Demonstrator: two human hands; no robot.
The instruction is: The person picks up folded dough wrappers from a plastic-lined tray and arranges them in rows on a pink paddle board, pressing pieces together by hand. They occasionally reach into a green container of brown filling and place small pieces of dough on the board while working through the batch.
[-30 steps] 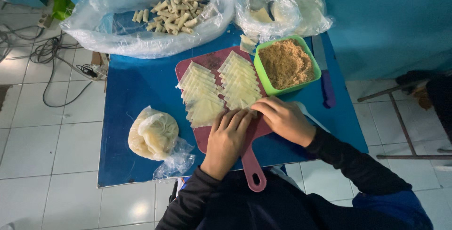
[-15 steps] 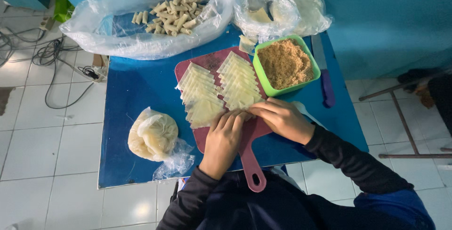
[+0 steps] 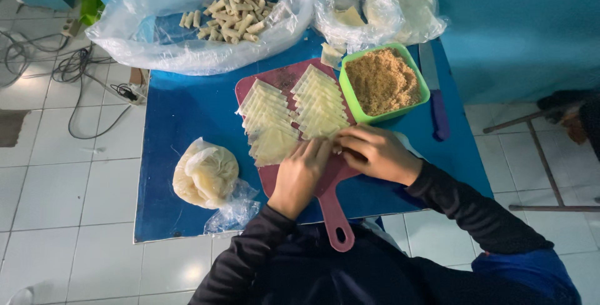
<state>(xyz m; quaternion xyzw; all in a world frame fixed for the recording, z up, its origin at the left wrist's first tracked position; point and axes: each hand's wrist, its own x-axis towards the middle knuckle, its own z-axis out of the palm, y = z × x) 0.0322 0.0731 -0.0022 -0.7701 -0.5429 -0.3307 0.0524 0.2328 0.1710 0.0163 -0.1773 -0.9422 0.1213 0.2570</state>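
- tied dough bag [image 3: 206, 174] sits at the table's left edge, well apart from our hands.
- left hand [image 3: 303, 170] lies flat, fingers open, pressing the nearest wrapper [image 3: 275, 145] on the red board [image 3: 325, 186].
- right hand [image 3: 375, 152] pinches a wrapper edge beside the left.
- wrappers overlap in two rows; a careless pull could drag or tear neighbours.
- green bowl [image 3: 382, 83] of crumbs touches the board; a nudge might spill it.
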